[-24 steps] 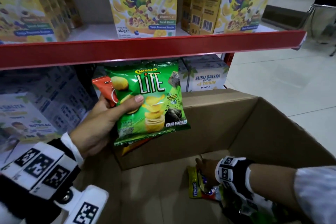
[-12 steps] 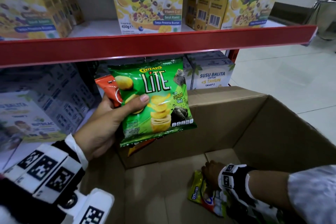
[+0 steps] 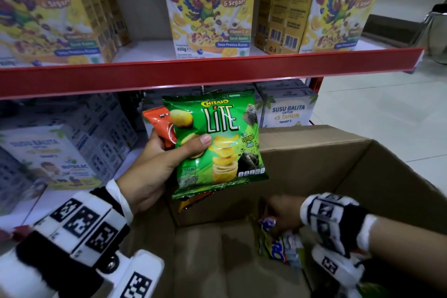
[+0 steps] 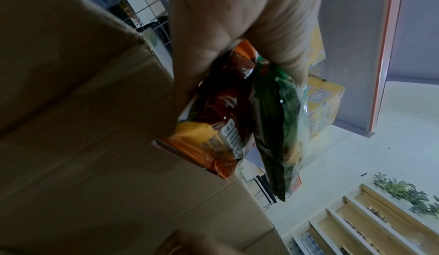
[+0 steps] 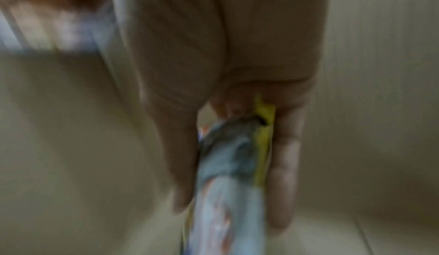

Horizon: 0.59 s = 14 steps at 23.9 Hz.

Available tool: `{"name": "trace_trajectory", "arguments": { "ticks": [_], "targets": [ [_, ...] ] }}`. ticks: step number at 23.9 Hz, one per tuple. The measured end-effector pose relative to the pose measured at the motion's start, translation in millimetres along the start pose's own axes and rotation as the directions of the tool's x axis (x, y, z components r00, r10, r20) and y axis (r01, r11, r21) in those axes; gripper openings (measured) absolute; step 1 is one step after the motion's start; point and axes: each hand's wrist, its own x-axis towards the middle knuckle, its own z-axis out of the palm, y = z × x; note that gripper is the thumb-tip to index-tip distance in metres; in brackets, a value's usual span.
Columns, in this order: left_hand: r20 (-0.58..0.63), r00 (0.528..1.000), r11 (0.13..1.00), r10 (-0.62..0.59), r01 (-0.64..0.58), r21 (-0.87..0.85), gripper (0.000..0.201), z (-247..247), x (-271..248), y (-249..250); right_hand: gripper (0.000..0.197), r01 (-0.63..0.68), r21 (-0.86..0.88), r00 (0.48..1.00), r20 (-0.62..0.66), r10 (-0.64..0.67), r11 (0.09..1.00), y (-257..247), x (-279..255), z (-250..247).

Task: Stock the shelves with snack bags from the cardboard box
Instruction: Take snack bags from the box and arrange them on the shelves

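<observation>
Still, the left hand [image 3: 154, 167] grips the green snack bag [image 3: 217, 143] with an orange snack bag [image 3: 160, 126] tucked behind it, thumb across the green front, fingers curled at the back. Both bags hang above the far left corner of the cardboard box [image 3: 321, 169], just below the red shelf edge [image 3: 208, 70], much as half a second ago; only the view has tipped slightly up.

Left wrist view: the orange bag [image 4: 213, 125] and green bag [image 4: 280, 127] are pinched together at their top seams, against the box wall [image 4: 83, 127].

The right hand [image 3: 285, 213] has changed most. A second ago it pressed flat on the bags at the box floor; now it is raised a little and closed on a yellow-and-blue snack bag [image 3: 278, 247], near the box's right wall. It is blurred with motion.

Right wrist view: thumb and fingers [image 5: 285, 174] clamp the upper end of that bag [image 5: 232, 193]; detail smeared.

Cereal boxes [image 3: 210, 9] stand on the upper shelf, milk cartons [image 3: 287, 111] below.
</observation>
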Motion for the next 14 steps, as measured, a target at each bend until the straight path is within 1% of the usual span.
{"name": "trace_trajectory", "arguments": {
  "ticks": [1, 3, 5, 6, 8, 10, 12, 13, 14],
  "targets": [
    [-0.008, 1.000, 1.000, 0.014, -0.014, 0.003, 0.070, 1.9, -0.6, 1.1, 0.051, 0.012, 0.031, 0.999, -0.042, -0.011, 0.999, -0.4, -14.2, -18.7],
    [-0.021, 0.998, 0.999, 0.054, -0.054, 0.003, 0.059, 7.7, -2.1, 5.1, 0.055, 0.062, 0.150, 0.990, -0.138, -0.041, 0.987, 2.4, -47.5, -53.0],
    [-0.026, 0.996, 0.996, 0.084, -0.084, 0.014, 0.054, 13.0, -1.9, 10.4, 0.057, 0.132, 0.274, 0.973, -0.219, -0.071, 0.953, 5.6, -84.3, -78.8],
    [-0.023, 0.995, 0.995, 0.100, -0.099, 0.031, 0.055, 14.7, -0.4, 14.6, 0.054, 0.165, 0.317, 0.965, -0.248, -0.086, 0.934, 5.7, -103.2, -88.8],
    [-0.015, 0.993, 0.990, 0.121, -0.120, 0.070, 0.062, 17.1, 2.9, 24.1, 0.038, 0.236, 0.320, 0.942, -0.307, -0.135, 0.918, 6.0, -138.6, -107.4],
    [-0.027, 0.990, 0.987, 0.135, -0.132, 0.088, 0.073, 18.9, 5.5, 31.9, 0.026, 0.340, 0.318, 0.907, -0.360, -0.220, 0.885, 1.8, -170.0, -125.2],
    [-0.047, 0.990, 0.987, 0.134, -0.129, 0.093, 0.082, 22.7, 5.5, 33.2, 0.020, 0.478, 0.357, 0.845, -0.436, -0.309, 0.802, -4.7, -189.5, -138.7],
    [-0.041, 0.992, 0.989, 0.123, -0.119, 0.090, 0.083, 26.3, 4.0, 31.6, 0.020, 0.529, 0.370, 0.815, -0.471, -0.336, 0.764, -8.5, -193.9, -143.0],
    [-0.025, 0.994, 0.991, 0.106, -0.103, 0.088, 0.080, 30.7, 1.5, 28.9, 0.021, 0.556, 0.382, 0.798, -0.494, -0.345, 0.738, -10.9, -193.7, -144.7]
  ]
}}
